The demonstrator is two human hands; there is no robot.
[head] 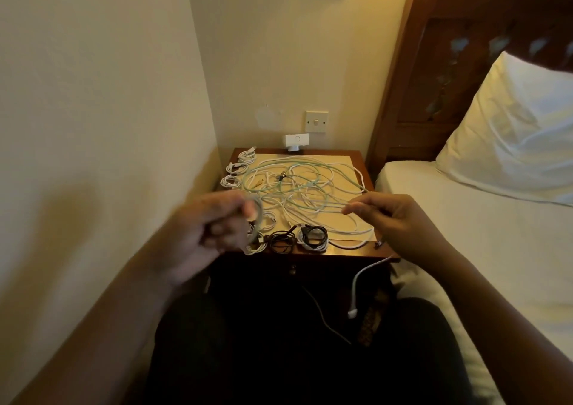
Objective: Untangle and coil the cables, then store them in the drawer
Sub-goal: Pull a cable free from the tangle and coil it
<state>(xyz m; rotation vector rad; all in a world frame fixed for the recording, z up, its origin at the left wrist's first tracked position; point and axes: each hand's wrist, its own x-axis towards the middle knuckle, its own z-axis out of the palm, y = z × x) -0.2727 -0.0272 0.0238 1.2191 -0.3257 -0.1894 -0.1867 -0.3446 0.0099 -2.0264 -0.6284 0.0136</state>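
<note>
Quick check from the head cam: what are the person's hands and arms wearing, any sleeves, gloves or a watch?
No sleeves, gloves or watch show. The left hand and right hand are bare, and both forearms are bare to the frame's edge. The left hand is motion-blurred, so a ring there cannot be ruled out; none shows on the right.

A small table (341,250) is set in the corner, with a bed (465,218) to its right. On a mat (344,160) in the middle of the table, loose cables (297,184) are spread. Along its left edge coiled cables (235,167) are lined up, and more coils (311,237) along its front edge. A wall switch (316,121) is seen behind the table. A pillow (511,131) is laid on the bed, before the headboard (434,63).
</note>
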